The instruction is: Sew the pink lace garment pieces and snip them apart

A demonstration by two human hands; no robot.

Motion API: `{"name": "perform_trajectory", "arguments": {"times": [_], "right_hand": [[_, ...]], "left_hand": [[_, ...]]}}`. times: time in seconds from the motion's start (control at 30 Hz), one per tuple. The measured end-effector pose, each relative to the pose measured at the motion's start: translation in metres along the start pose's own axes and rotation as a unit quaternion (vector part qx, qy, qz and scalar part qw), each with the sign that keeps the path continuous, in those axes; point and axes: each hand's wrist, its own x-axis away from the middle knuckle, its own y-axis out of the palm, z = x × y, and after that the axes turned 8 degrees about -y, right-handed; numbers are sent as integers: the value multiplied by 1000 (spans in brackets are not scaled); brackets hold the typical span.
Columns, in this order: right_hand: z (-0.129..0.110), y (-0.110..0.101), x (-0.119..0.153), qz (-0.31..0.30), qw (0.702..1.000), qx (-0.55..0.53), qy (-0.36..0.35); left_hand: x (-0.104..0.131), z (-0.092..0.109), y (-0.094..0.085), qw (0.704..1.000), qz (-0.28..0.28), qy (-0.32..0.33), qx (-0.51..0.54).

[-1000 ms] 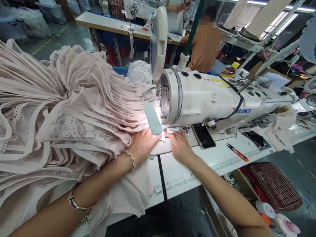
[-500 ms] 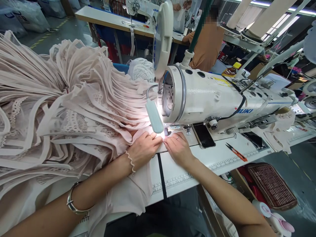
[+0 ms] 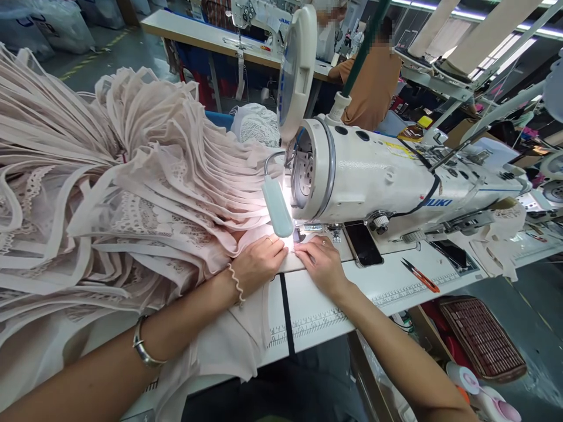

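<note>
Both forearms angled inward from the lower corners, meeting at the needle end of the sewing machine (image 3: 360, 170). Left hand (image 3: 260, 261): palm down, fingers bent, thumb forward; wavy band at wrist, metal bangle (image 3: 141, 343) farther up the forearm. Right hand (image 3: 322, 265): knuckles up, thumb and forefinger drawn together toward the left. Fingertips near each other, apart by a narrow, brightly lit gap; glare there, cannot tell whether either hand grips fabric.

Garments (image 3: 176, 187): pale pink, soft, layered in long folds, lace patches and narrow straps; heaped on the bench (image 3: 314, 302) left of the machine, a plain panel draping beneath the left forearm.
</note>
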Motion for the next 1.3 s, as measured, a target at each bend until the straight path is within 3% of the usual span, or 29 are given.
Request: {"name": "perform_trajectory", "arguments": {"times": [0.27, 0.63, 0.9, 1.07, 1.3], "right_hand": [[-3, -11, 0, -62, 998, 3, 7], [-3, -12, 2, -28, 999, -4, -28], [-1, -13, -2, -75, 997, -15, 0], [2, -13, -1, -93, 994, -45, 32], [3, -9, 4, -86, 995, -38, 12]], "left_hand": [[0, 2, 2, 1000, 11, -10, 1], [1, 1, 3, 1000, 16, -16, 7], [5, -3, -1, 990, -40, -85, 102], [12, -7, -1, 985, -72, -76, 136], [10, -9, -4, 981, -100, -87, 139]]}}
